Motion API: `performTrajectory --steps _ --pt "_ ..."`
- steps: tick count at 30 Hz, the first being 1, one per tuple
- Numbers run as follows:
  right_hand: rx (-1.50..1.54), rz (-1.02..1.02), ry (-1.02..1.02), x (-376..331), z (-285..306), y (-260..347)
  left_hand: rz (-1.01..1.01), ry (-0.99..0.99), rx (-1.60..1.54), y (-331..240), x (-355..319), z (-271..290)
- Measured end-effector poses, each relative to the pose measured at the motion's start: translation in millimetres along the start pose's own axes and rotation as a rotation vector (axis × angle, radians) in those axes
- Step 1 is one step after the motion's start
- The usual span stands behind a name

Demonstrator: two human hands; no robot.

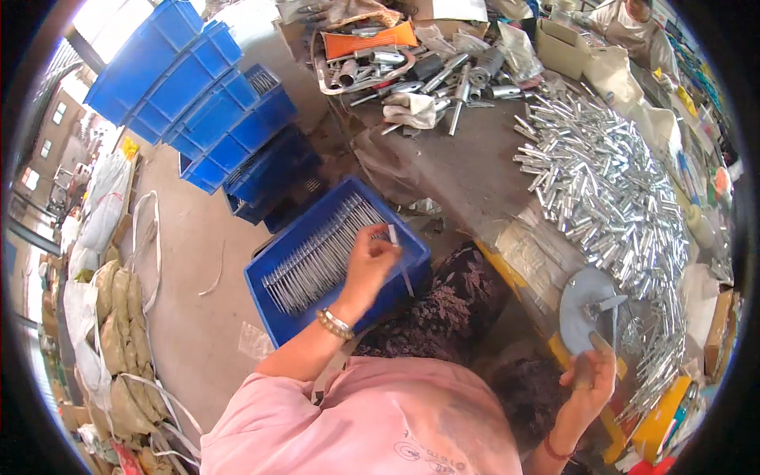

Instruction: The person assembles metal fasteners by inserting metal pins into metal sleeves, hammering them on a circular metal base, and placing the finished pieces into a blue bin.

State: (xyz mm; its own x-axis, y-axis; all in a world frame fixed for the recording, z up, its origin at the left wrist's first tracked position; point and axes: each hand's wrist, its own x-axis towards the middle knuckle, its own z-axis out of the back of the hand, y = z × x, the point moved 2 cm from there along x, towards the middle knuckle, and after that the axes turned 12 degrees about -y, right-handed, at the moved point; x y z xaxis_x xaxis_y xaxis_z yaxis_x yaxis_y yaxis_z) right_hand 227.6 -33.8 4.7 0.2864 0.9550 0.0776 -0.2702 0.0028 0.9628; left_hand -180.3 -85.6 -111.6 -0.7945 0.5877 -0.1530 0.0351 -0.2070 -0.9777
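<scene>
A long grey workbench (467,170) runs away from the seated person, and down its right side spreads a wide glittering heap of short silver metal tubes (609,198), thinning as it trails toward the near edge. To the left, on the concrete floor, leans a tall stack of empty blue plastic crates (202,87), tilted one on another. Along the far left edge there are bulging pale woven sacks (111,317) with white straps, no markings I can read. At the far end of the bench lies a jumble of grey steel fittings and rods (419,71) beside a flat orange tray (372,39), and another person in a light top (633,28) is busy up in the far right corner. Close in now: a blue plastic crate (277,309) sits just beside the person's left knee, holding neat rows of thin silver metal pins (317,253). The left hand (368,265), with a beaded bracelet at the wrist, hangs over that crate, fingers pinched round one thin pin (400,261) that sticks out below the fingertips. On the bench edge sits a round grey metal jig plate (586,305) with a small bracket at its middle, yellow strips just beneath it. The right hand (590,380) is right beside that plate, closed on a short dull-grey metal tube (598,344), its tip touching the plate's lower rim.
</scene>
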Motion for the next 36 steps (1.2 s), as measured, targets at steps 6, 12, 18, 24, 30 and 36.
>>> performTrajectory --steps 6,12,18,24,30,36 --pt "-0.015 0.005 0.019 0 -1 -3 0.145 -0.236 0.074 87 87 67" --pt "-0.031 0.040 -0.010 -3 -5 -3 0.014 -0.429 0.408 117 158 84" --pt "-0.014 0.034 -0.036 -5 0 -3 -0.328 -0.407 0.756 122 189 76" --pt "0.095 -0.008 0.069 -1 -2 -5 -0.432 -0.461 0.556 73 164 71" --pt "0.088 0.011 0.103 -4 4 9 -0.776 -0.207 -0.002 -110 67 -48" --pt "0.093 0.080 0.141 -1 6 11 -0.903 0.389 0.390 -179 -16 -159"
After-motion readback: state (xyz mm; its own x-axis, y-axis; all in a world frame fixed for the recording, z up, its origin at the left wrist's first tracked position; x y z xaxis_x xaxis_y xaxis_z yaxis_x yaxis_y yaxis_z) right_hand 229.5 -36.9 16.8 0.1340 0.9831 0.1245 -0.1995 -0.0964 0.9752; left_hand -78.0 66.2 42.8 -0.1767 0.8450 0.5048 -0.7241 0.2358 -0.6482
